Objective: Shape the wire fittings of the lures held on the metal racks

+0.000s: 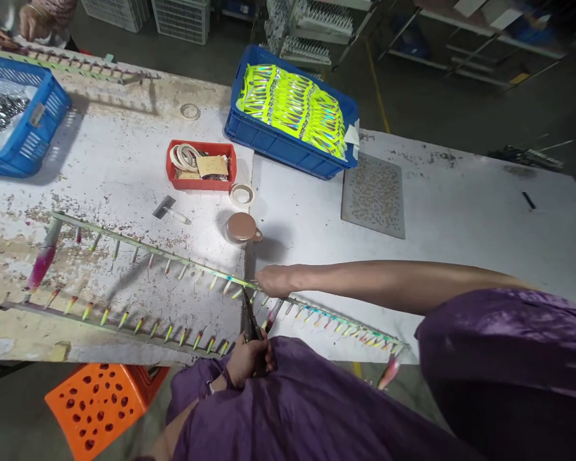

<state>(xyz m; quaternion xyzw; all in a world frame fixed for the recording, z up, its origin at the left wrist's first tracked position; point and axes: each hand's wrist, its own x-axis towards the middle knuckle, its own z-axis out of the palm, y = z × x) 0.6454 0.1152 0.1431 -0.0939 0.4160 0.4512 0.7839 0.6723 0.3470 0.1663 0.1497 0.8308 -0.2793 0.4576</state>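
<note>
My left hand (249, 358) is closed round the handles of dark long-nosed pliers (250, 317). Their narrow tip reaches up to the upper bar of a long metal rack (138, 243). At that same bar, just right of the tip, my right hand (274, 280) has its fingers curled together; what they pinch is too small or hidden to make out. Short pegs and small painted pieces (106, 315), mostly yellow-green with reddish ends, stand along the rack's bars. Pink and white paint coats its left end post (42, 266).
Beyond the rack are a lidded round container (242, 227), tape roll (242, 194), scraper (165, 207), red tray (201, 186) and blue crate (288, 150) of bright yellow pieces. A grey mat (373, 195) lies right. An orange stool (100, 403) stands below; another person's hand (32, 24) shows top left.
</note>
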